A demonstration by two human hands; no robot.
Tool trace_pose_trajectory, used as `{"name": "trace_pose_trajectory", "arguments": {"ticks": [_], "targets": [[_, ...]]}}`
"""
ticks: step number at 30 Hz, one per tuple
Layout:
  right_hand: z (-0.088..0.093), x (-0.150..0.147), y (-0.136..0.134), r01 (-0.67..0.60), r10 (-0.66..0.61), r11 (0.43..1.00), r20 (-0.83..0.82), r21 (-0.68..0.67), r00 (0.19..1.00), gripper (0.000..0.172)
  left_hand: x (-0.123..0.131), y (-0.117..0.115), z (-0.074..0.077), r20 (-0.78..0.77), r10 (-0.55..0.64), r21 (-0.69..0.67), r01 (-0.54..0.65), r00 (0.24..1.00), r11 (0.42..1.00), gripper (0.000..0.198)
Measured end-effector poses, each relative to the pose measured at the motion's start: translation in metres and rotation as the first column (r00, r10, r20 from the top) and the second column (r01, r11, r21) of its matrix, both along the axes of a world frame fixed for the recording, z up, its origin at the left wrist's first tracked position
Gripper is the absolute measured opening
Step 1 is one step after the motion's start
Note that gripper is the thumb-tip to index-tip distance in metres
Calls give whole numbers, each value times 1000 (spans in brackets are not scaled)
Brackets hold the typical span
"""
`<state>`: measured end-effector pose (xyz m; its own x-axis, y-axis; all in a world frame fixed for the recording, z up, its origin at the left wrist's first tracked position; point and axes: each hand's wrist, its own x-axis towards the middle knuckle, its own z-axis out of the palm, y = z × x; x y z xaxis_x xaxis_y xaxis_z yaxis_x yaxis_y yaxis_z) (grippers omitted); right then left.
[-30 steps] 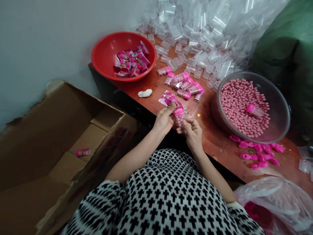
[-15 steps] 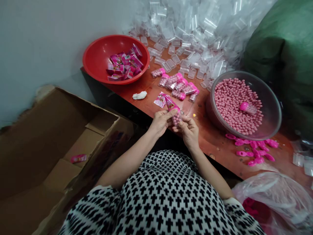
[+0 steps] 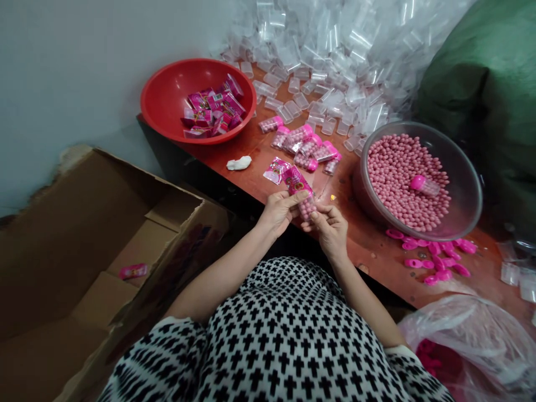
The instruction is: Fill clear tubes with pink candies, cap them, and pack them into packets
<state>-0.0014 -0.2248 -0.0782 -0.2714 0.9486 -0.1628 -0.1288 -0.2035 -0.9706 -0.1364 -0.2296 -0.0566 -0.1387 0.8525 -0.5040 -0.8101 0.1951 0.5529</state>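
Both hands meet at the near edge of the reddish table (image 3: 368, 245). My left hand (image 3: 280, 210) pinches a pink printed label (image 3: 295, 180) against a small clear tube of pink candy balls (image 3: 307, 207). My right hand (image 3: 330, 228) grips the lower end of that same tube from the right. A second pink label (image 3: 274, 170) lies on the table just beyond my left hand. Several filled tubes with pink caps (image 3: 307, 146) lie in a cluster further back.
A red bowl (image 3: 167, 100) holds pink packets. A clear bowl (image 3: 463, 184) of pink candy balls sits at right, loose pink caps (image 3: 435, 261) before it. Empty clear tubes (image 3: 335, 61) are heaped behind. An open cardboard box (image 3: 84, 245) with one wrapped tube (image 3: 133, 271) stands at left.
The label has been pulled further down over the tube's capped end between my hands. The view shifted slightly; both hands stay at the table edge.
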Motion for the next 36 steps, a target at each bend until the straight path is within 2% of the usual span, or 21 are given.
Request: {"name": "trace_pose_trajectory", "arguments": {"ticks": [5, 9, 12, 18, 23, 26, 33, 36], "targets": [[5, 0, -2, 18, -20, 998, 27, 56, 999, 36, 2, 0, -3, -20, -15, 41, 15, 1000, 999, 30], [0, -2, -1, 47, -49, 999, -80, -27, 996, 37, 4, -3, -5, -40, -52, 40, 54, 998, 998, 38], [-2, -3, -1, 56, -65, 996, -129, -73, 990, 39, 3, -5, -3, -37, -23, 28, 24, 999, 999, 40], [4, -6, -3, 127, -126, 992, -79, 11, 989, 34, 7, -5, 4, -25, 40, 105, -38, 999, 994, 35], [3, -11, -2, 181, -178, 982, -54, 49, 982, 37, 23, -8, -1, -50, 79, 112, -73, 996, 991, 42], [0, -12, 4, 134, -131, 991, -82, 25, 988, 42, 26, -10, -2, -32, 93, 95, -90, 995, 991, 44], [2, -1, 13, -66, 67, 998, -103, 20, 992, 43, 12, -16, 3, 0, 38, 79, -38, 999, 996, 40], [2, -2, 15, -60, 61, 998, -86, 10, 994, 45, 17, -20, -1, 2, 13, 86, -14, 1000, 996, 34]]}}
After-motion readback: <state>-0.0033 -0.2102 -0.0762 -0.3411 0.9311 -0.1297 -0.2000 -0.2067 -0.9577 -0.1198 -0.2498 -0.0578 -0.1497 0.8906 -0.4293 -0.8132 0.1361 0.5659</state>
